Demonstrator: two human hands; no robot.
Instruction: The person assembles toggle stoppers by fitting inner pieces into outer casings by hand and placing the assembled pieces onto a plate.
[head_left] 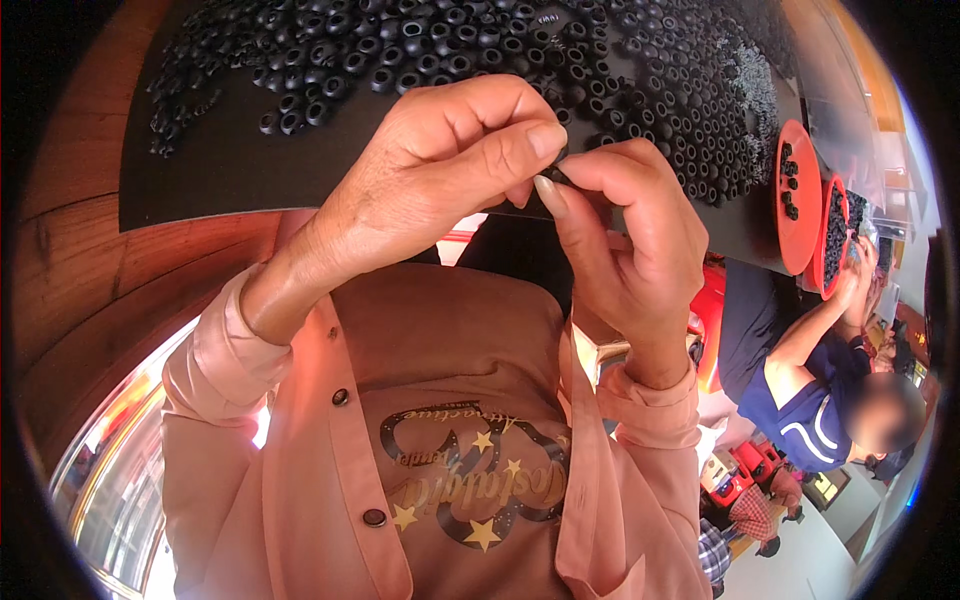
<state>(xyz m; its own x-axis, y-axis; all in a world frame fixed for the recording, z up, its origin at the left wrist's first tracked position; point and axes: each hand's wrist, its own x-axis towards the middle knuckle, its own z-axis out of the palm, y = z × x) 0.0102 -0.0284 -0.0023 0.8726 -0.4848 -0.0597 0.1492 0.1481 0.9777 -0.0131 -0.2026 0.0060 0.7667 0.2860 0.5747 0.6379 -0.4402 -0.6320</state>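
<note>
My left hand (465, 150) and my right hand (640, 225) meet over the near edge of the dark table (240, 190). Between their fingertips is a small black piece (556, 172), mostly covered by the fingers, so its exact shape is hidden. Thumb and forefinger of each hand are pinched together on it. Beyond my hands, many small black rounded caps with holes (430, 62) are spread over the tabletop. Small springy-looking grey pieces (750, 85) lie in a heap at the far right.
At the table's right end sits a red plate (793, 235) with several black pieces on it. Beside it is a second red container (828, 275) full of black pieces, where a co-worker in dark blue (800, 400) has their hands. A wooden surface (75, 250) lies to the left.
</note>
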